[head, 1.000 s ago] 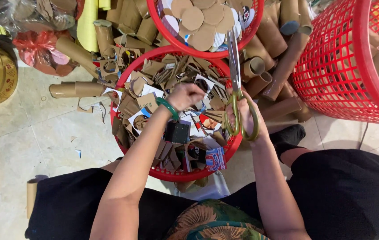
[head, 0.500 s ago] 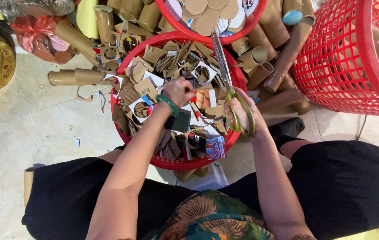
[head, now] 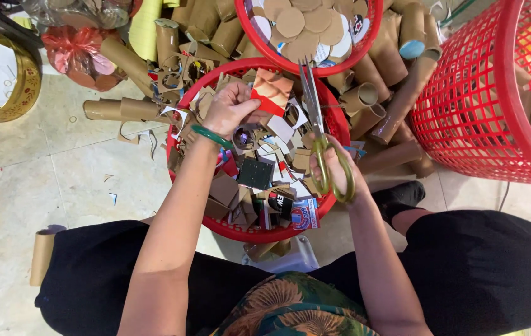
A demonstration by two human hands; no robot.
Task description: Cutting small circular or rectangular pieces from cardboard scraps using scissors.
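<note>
Cardboard piece (head: 272, 92), brown with a red edge, pinched in the left hand (head: 233, 107) above the red basket (head: 178, 134) of scraps. A second ago that hand was low among the offcuts; it has since lifted with the piece, so a fresh bit seems picked out for cutting. A green bangle (head: 211, 136) sits on that wrist.

Right hand (head: 340, 171) wrapped through the green-gold loops of the scissors (head: 316, 118), fingers closed on the handles; blades nearly together, tips pointing away, just beside the piece. They have swung upright since a moment ago.

Basket contents: flat, jagged cardboard offcuts, brown and printed, some with round holes cut out.

Farther: a second red basket (head: 250, 25) holding smooth brown and white discs (head: 290, 22). Around it, brown cardboard tubes (head: 396, 115) piled loosely. A tall red mesh bin (head: 465, 99) on the right. Pale tiled floor (head: 29, 186) with paper bits.
</note>
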